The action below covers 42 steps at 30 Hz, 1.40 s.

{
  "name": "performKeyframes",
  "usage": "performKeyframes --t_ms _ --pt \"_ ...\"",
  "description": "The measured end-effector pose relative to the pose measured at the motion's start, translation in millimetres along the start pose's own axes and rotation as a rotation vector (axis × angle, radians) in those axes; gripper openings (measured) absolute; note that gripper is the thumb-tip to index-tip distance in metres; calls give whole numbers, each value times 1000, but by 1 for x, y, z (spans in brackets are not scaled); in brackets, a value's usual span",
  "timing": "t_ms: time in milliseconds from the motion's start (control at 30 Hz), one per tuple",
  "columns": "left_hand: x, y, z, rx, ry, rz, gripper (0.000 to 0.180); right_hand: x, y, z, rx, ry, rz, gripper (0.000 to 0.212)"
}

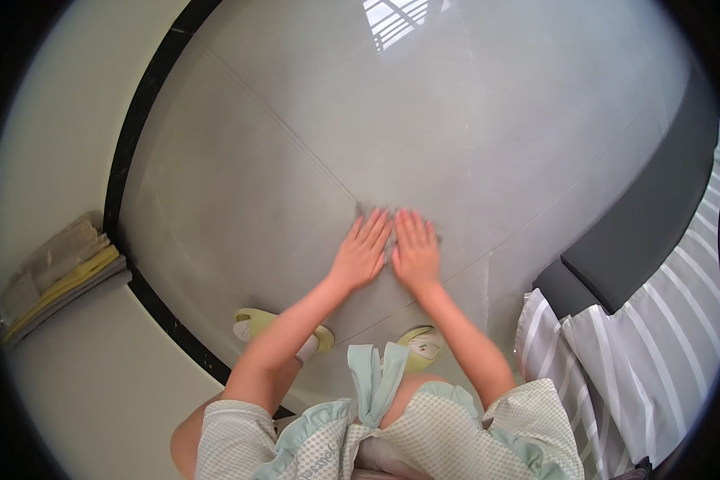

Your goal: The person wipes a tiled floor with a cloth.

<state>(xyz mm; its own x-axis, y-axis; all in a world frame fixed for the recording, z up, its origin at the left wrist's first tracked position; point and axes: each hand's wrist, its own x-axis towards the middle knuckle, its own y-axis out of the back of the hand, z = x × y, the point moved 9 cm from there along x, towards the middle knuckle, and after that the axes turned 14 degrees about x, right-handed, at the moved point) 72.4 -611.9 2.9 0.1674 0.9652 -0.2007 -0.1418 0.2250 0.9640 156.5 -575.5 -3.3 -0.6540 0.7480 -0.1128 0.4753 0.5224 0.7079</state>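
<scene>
Stretching below me, the grey floor (472, 128) fills most of my view, striped cloth (656, 344) at its right. Over the floor, my left hand (362, 256) and right hand (416, 258) sit side by side, fingers straight, uncurled; whether they touch it, I cannot tell.

The loose cream fabric garment (448, 436) carried a fine dotted pattern, short wide sleeves (234, 432), mint-green ruffled trim (318, 430) and a mint-green ribbon tie (370, 388) at the front. Footwear comprised yellow-green open slippers (254, 320) over whitish socks (425, 345). Left hand (361, 254) and right hand (416, 254) were bare.
</scene>
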Motion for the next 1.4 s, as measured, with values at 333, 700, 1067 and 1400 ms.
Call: performKeyframes --t_ms 333,700,1067,1400 --pt "16 17 -94 19 220 119 66 86 -24 -48 -39 -45 83 66" --pt "-151 -30 -80 58 508 -59 72 3 -103 -123 -1 421 -296 63" --pt "-10 35 -149 -13 81 115 71 113 -46 -93 -107 354 -208 66" --pt "-137 22 -253 54 235 18 71 119 -174 -214 -70 307 -164 63"
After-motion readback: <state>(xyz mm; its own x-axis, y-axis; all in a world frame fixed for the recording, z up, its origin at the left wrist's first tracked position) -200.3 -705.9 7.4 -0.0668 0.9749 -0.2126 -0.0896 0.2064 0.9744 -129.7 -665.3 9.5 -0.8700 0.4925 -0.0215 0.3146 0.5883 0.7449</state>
